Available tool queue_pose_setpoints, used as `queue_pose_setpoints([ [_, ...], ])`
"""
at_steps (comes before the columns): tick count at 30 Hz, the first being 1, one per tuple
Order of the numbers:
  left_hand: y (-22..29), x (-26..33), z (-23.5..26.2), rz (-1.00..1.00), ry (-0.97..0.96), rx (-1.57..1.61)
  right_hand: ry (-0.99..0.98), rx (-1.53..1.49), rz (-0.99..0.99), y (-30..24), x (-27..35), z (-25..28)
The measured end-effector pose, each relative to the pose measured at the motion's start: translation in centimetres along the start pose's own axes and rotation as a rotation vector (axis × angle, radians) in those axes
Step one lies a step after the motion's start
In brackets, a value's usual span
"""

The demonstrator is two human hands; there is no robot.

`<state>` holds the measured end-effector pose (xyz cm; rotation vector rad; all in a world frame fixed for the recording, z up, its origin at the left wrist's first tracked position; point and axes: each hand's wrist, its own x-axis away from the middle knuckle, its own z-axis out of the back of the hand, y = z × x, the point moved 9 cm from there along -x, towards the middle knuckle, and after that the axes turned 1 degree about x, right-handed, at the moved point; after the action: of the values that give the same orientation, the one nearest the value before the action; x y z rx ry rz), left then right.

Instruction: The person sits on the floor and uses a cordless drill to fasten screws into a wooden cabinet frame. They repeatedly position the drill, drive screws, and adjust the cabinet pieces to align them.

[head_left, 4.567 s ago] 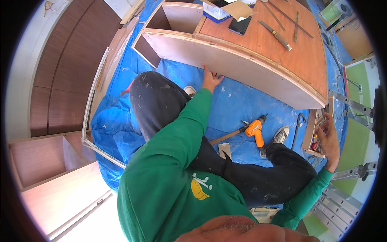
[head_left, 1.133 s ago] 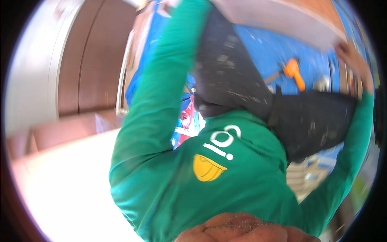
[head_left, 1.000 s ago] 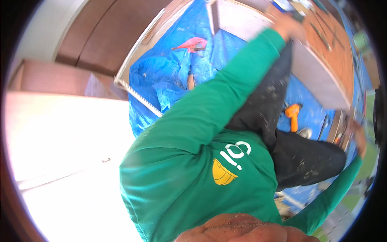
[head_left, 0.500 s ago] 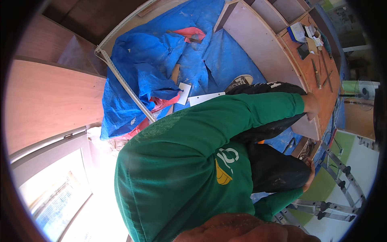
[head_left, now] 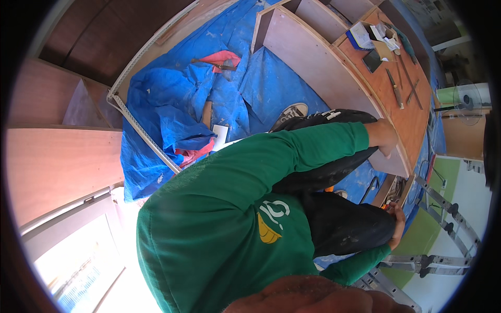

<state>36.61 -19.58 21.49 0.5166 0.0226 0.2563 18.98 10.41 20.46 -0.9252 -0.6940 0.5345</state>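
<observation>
My left arm in a green sleeve stretches over my dark trousers. My left hand point(head_left: 384, 136) rests at the near edge of a wooden cabinet point(head_left: 370, 107), its digits pointing downward and mostly hidden. My right hand point(head_left: 398, 228) is beside my right knee, over a narrow wooden box point(head_left: 392, 192) with tools or scraps inside. Its fingers are closed around a small orange item point(head_left: 385, 206), too little of which shows to tell its kind. On the cabinet top lie a long-handled tool point(head_left: 395, 89), thin dark rods point(head_left: 412, 94) and a dark flat rectangle point(head_left: 371, 61).
Crumpled blue tarpaulin point(head_left: 141, 99) covers the floor, with a pink cloth point(head_left: 222, 58) on it. A metal ladder point(head_left: 443, 208) stands at the lower right. Small boxes point(head_left: 360, 35) sit on the cabinet. A perforated metal strip point(head_left: 146, 133) crosses the left side.
My view has shifted, so the tarpaulin and cabinet appear further left. An orange item now shows at my right fingers. My left hand stays by the cabinet edge.
</observation>
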Motion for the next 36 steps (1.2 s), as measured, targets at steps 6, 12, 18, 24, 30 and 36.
queue_pose_setpoints([
  [6, 0.5, 0.8, 0.5, -0.009, 0.0, 0.007, -0.346, 0.487, -0.273, -3.6, -4.1, 0.2],
  [12, -0.1, 1.5, 1.1, -0.003, 0.009, -0.004, -0.246, 0.717, -0.355, -3.3, -13.3, 5.8],
  [18, 0.4, 0.3, 1.0, -0.032, -0.001, -0.009, -0.241, 0.6, -0.406, 10.6, -19.3, 7.0],
  [24, 0.3, 0.6, 0.6, -0.013, -0.053, 0.025, -0.311, 0.596, -0.452, 11.4, -19.9, 3.9],
  [30, 0.8, -1.4, -1.0, -0.015, -0.114, 0.005, -0.395, 0.622, -0.244, 6.9, -20.9, -2.1],
  [36, 1.7, -2.5, -2.5, -0.025, -0.163, 0.001, -0.446, 0.665, -0.258, 6.3, -20.7, -3.6],
])
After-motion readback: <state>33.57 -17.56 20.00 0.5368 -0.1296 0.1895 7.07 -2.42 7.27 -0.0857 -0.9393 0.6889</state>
